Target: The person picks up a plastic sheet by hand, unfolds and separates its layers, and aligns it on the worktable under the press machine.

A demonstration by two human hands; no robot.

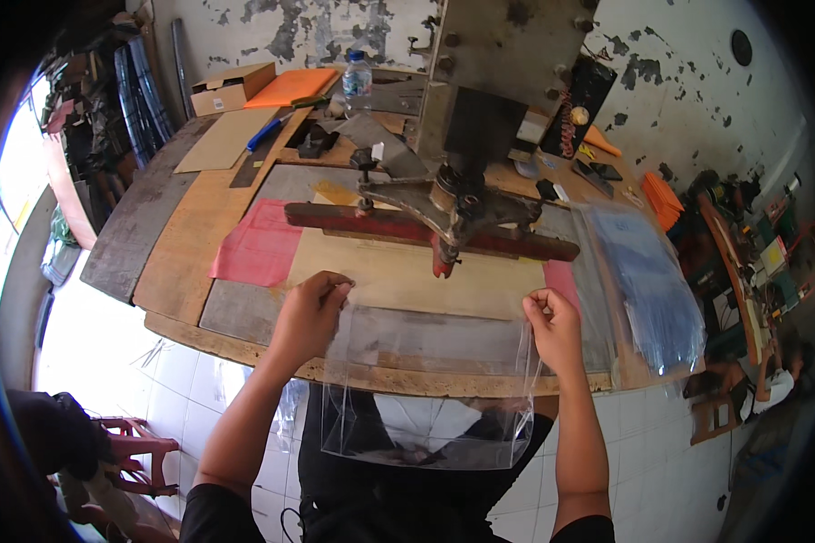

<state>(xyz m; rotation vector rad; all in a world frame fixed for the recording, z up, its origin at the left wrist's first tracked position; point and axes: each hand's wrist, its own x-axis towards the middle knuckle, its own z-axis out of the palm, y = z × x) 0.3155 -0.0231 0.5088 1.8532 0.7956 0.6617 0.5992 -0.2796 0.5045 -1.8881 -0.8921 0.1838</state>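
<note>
A clear plastic bag [426, 412] with a folded, box-like bottom hangs between my hands, over the table's front edge and my lap. My left hand [315, 312] pinches its upper left corner, and my right hand [554, 326] pinches the upper right one. Just beyond them stands a press machine, its long reddish bar [507, 242] hanging crosswise above the work surface. Under the bar lies a tan sheet [380, 271], with pink-red sheet material [255, 244] showing at its left and a smaller pink piece at its right.
Stacked clear bluish plastic pieces [647, 281] lie on the table's right. At the back left are a cardboard box [234, 88], an orange sheet [292, 88], a blue cutter [264, 133] and a water bottle [357, 83]. A red stool [145, 452] stands lower left; another person [779, 380] sits at far right.
</note>
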